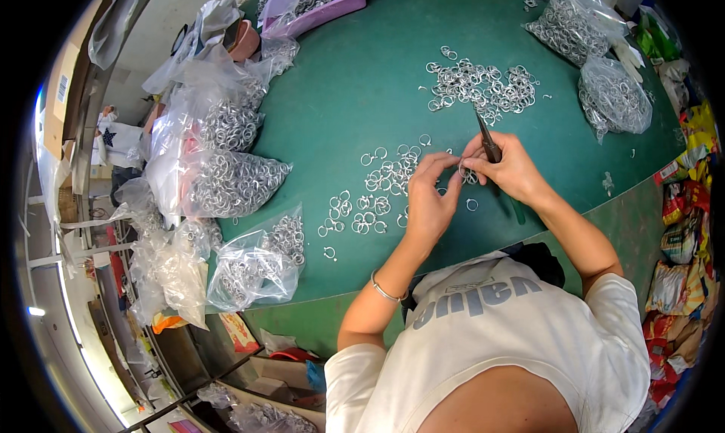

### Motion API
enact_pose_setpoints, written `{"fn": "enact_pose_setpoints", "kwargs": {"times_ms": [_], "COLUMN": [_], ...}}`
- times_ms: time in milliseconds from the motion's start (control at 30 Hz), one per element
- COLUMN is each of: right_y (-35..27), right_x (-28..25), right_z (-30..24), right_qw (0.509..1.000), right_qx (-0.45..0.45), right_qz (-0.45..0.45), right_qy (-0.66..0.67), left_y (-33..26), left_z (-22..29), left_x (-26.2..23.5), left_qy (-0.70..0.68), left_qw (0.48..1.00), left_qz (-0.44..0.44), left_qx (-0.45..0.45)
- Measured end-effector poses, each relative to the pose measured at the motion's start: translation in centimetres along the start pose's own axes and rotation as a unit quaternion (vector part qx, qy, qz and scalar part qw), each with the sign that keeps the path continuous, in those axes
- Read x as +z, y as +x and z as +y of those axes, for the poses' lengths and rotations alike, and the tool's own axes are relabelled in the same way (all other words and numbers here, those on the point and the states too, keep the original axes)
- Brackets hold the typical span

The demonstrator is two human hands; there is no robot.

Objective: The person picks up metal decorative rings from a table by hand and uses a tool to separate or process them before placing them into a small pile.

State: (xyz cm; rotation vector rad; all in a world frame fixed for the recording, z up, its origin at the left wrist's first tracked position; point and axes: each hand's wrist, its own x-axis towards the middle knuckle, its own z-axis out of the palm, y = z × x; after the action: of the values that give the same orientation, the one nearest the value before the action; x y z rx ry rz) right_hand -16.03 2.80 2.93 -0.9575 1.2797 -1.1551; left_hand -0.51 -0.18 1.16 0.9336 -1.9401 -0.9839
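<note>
My right hand (510, 167) is closed around slim, dark, pointed pliers (492, 147), with a green handle end showing below the palm. The tip of the pliers points away from me, toward a pile of silver metal rings (472, 84). My left hand (432, 199) is bent in a pinch beside the right fingertips, on a small silver ring (462, 166). The fingers partly hide that ring. Several more rings (468, 177) show just under the two hands. To the left of my left hand lies a loose spread of rings (391, 175) on the green table.
Clear plastic bags of rings (234, 184) crowd the table's left side, with another bag (260, 259) at the near left. A purple bin (325, 10) stands at the far edge. Two more bags (615, 97) sit at the far right. Colourful packages (683, 229) line the right side.
</note>
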Motion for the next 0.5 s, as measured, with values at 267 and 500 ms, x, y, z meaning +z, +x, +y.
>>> {"fn": "enact_pose_setpoints", "kwargs": {"times_ms": [267,500], "right_y": [-0.4,-0.7], "right_x": [0.4,-0.2], "right_z": [-0.5,-1.3], "right_qw": [0.996,0.972], "right_qx": [-0.062,-0.085], "right_qz": [0.04,0.045], "right_qy": [-0.056,-0.214], "left_y": [0.4,0.7], "left_z": [0.4,0.2], "left_x": [-1.2,-1.0], "left_qy": [-0.242,-0.289], "left_qw": [0.941,0.922], "left_qz": [-0.092,-0.04], "left_qx": [-0.22,-0.255]}}
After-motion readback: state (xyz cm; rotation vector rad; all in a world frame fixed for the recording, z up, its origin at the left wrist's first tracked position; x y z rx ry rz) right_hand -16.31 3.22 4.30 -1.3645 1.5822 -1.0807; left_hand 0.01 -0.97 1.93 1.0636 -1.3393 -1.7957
